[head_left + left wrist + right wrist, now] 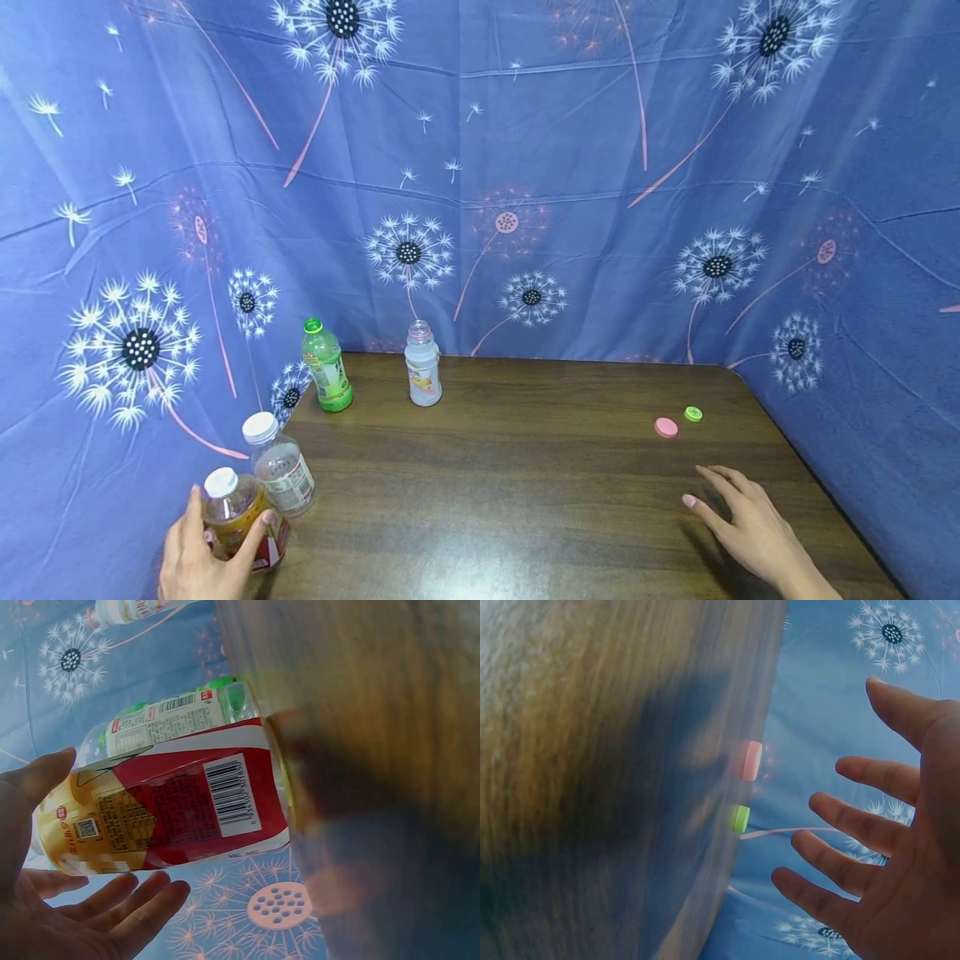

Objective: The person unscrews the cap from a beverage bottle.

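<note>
My left hand (201, 554) is spread around a capped bottle (236, 521) with a yellow and red label, at the table's near left. In the left wrist view, the thumb (49, 772) lies at the bottle's upper part and the other fingers are loosely extended along its far side. Right behind that bottle stands a clear bottle (285, 479) with a white cap, its label turned to the right. Over the right side of the table, my right hand (757, 529) hovers with relaxed, parted fingers and holds nothing. Beyond its fingertips lie a pink cap (666, 427) and a green cap (693, 414).
An uncapped green bottle (327, 371) stands at the back left of the brown wooden table (510, 467). To its right is an uncapped whitish bottle (423, 371). A blue curtain (600, 225) with dandelion prints surrounds the table at the back and both sides.
</note>
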`<state>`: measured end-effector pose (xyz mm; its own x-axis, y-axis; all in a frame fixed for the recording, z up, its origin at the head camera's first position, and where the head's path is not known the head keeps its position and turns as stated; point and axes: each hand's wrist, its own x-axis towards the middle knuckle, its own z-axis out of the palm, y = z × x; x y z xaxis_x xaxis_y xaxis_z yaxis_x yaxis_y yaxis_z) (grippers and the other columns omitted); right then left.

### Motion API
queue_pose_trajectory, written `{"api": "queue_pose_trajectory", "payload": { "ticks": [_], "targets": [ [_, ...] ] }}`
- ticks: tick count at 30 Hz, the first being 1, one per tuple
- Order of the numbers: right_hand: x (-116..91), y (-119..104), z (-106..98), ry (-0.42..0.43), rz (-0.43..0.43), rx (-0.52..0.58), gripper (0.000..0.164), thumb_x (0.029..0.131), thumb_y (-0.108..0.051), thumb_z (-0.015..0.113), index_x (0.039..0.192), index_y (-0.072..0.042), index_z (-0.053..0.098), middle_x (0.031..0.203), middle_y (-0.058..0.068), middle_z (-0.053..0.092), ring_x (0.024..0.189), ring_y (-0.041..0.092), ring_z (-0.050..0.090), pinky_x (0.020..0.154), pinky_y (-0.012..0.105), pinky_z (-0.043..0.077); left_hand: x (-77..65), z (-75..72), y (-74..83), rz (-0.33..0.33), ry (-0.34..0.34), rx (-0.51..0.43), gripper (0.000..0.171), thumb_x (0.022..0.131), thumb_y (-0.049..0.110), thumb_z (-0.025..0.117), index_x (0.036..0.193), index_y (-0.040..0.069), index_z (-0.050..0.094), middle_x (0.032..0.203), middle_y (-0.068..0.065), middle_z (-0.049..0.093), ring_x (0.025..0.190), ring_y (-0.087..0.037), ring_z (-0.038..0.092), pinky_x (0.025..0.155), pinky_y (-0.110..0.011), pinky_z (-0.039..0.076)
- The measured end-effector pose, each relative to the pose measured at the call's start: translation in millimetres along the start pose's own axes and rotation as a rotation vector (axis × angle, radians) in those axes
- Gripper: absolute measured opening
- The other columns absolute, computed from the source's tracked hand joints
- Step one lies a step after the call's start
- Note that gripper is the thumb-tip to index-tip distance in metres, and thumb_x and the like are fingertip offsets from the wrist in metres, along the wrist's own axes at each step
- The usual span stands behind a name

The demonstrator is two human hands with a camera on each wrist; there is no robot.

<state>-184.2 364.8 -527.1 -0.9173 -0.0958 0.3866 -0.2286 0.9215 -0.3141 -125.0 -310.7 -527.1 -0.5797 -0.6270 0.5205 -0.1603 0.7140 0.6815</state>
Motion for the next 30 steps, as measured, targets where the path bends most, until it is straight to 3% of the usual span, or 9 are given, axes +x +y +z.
{"api": "queue_pose_trajectory", "payload": {
  "ticks": [4, 8, 13, 17, 23, 26, 27, 30],
  "targets": [
    [-1, 2, -2, -0.029, 0.024, -0.002, 0.062, 0.095, -0.044, 0.076, 0.139, -0.003, 0.063, 0.137, 0.024, 0.059, 0.118, 0.053, 0.055, 0.084, 0.075, 0.046, 2.4, -3.2, 7.5, -0.022, 0.003, 0.002, 0.093, 0.082, 0.033, 0.087, 0.159, 0.009, 0.042, 0.137, -0.032, 0.053, 0.117, -0.053, 0.053, 0.092, -0.072, 0.043],
    [-1, 5, -5, -0.085, 0.062, -0.013, 0.067, 0.097, -0.049, 0.073, 0.142, -0.002, 0.059, 0.140, 0.027, 0.056, 0.119, 0.055, 0.054, 0.083, 0.078, 0.045, 5.2, -4.6, 13.6, -0.001, 0.047, -0.034, 0.089, 0.080, 0.030, 0.089, 0.156, 0.009, 0.047, 0.135, -0.029, 0.056, 0.112, -0.051, 0.056, 0.089, -0.068, 0.044],
    [-1, 6, -6, -0.108, 0.071, -0.019, 0.069, 0.097, -0.050, 0.072, 0.143, -0.001, 0.058, 0.139, 0.027, 0.056, 0.120, 0.056, 0.054, 0.084, 0.078, 0.045, 10.6, -8.7, 22.9, 0.070, 0.117, -0.085, 0.088, 0.076, 0.027, 0.091, 0.153, 0.009, 0.052, 0.135, -0.029, 0.057, 0.119, -0.052, 0.054, 0.089, -0.072, 0.042],
    [-3, 5, -4, -0.078, 0.054, -0.016, 0.068, 0.095, -0.049, 0.075, 0.142, -0.003, 0.060, 0.138, 0.024, 0.058, 0.120, 0.054, 0.054, 0.084, 0.077, 0.045, 16.1, -17.5, 33.0, 0.125, 0.161, -0.103, 0.087, 0.074, 0.027, 0.091, 0.151, 0.011, 0.055, 0.138, -0.030, 0.055, 0.123, -0.055, 0.053, 0.092, -0.076, 0.041],
    [-2, 3, -2, -0.063, 0.038, -0.021, 0.067, 0.094, -0.048, 0.077, 0.142, -0.004, 0.060, 0.137, 0.022, 0.059, 0.121, 0.053, 0.055, 0.085, 0.077, 0.045, 21.8, -27.4, 50.7, 0.229, 0.195, -0.115, 0.078, 0.081, 0.040, 0.085, 0.148, 0.010, 0.059, 0.137, -0.029, 0.057, 0.122, -0.054, 0.055, 0.093, -0.072, 0.043],
    [-1, 2, -3, -0.077, 0.039, -0.033, 0.068, 0.094, -0.049, 0.076, 0.142, -0.004, 0.060, 0.137, 0.021, 0.059, 0.121, 0.053, 0.054, 0.086, 0.077, 0.045, 20.1, -29.7, 63.4, 0.280, 0.186, -0.121, 0.076, 0.083, 0.042, 0.083, 0.147, 0.010, 0.059, 0.136, -0.029, 0.059, 0.120, -0.053, 0.056, 0.106, -0.058, 0.048],
    [-1, 1, -3, -0.077, 0.037, -0.037, 0.068, 0.094, -0.049, 0.076, 0.142, -0.004, 0.060, 0.137, 0.021, 0.059, 0.122, 0.053, 0.054, 0.086, 0.077, 0.045, 19.7, -30.3, 67.8, 0.297, 0.175, -0.125, 0.076, 0.084, 0.041, 0.082, 0.148, 0.009, 0.059, 0.135, -0.029, 0.059, 0.120, -0.053, 0.057, 0.112, -0.049, 0.048],
    [0, -2, -2, -0.062, 0.024, -0.046, 0.067, 0.094, -0.050, 0.076, 0.141, -0.004, 0.062, 0.136, 0.020, 0.060, 0.123, 0.052, 0.054, 0.087, 0.076, 0.046, 18.1, -29.4, 81.2, 0.345, 0.141, -0.156, 0.076, 0.081, 0.035, 0.085, 0.148, 0.008, 0.059, 0.134, -0.030, 0.059, 0.119, -0.052, 0.057, 0.119, -0.018, 0.036]
  ]
}}
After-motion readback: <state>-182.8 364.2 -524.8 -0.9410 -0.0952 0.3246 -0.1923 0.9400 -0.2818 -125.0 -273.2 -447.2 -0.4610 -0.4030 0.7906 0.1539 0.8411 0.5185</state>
